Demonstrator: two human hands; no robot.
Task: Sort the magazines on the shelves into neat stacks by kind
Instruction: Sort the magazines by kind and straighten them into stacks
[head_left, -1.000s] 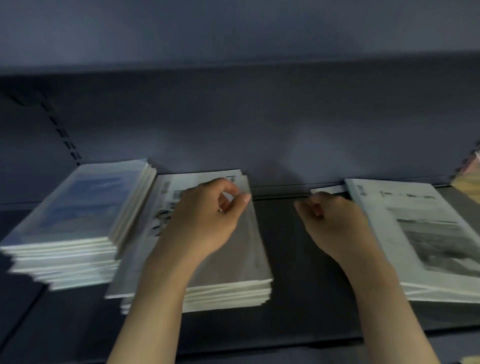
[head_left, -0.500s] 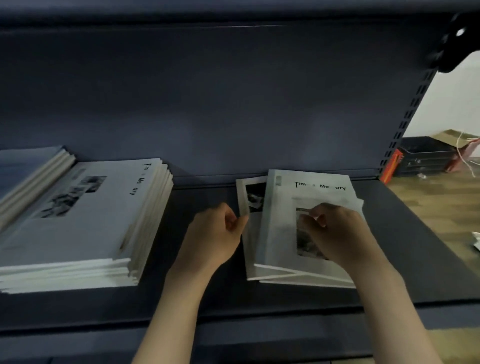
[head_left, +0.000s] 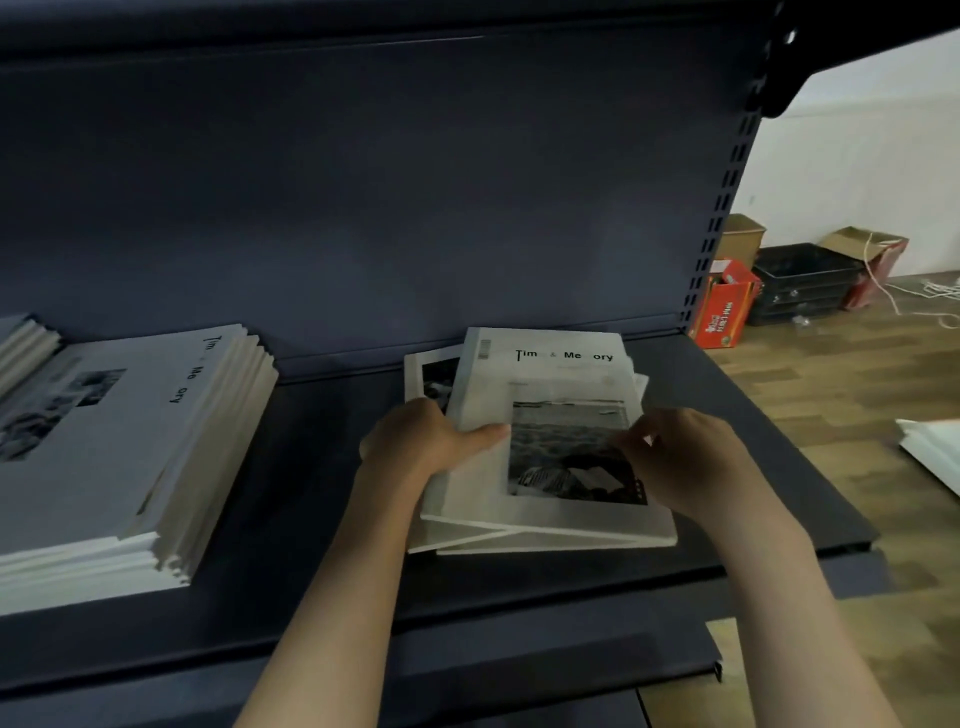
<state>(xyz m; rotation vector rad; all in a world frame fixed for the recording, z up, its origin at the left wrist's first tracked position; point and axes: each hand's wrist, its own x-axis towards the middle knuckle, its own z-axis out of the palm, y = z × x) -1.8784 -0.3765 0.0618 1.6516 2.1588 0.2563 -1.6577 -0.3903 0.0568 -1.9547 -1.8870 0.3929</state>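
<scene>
Magazines lay in two groups on the dark shelf (head_left: 322, 509): at your left a squared stack (head_left: 130, 447), well apart from the skewed pile (head_left: 540, 467) in the middle. Your left hand (head_left: 415, 447) gripped that pile's left edge, thumb across the top cover; your right hand (head_left: 685, 462) pinched its right edge, fingers curled. These looked light, thin and bendy, with covers likely to slide, so holding both long edges suited them. Beyond the shelf's right end, a red box (head_left: 724, 314) and black crate (head_left: 802, 283) sat on the floor, blocking nothing.
</scene>
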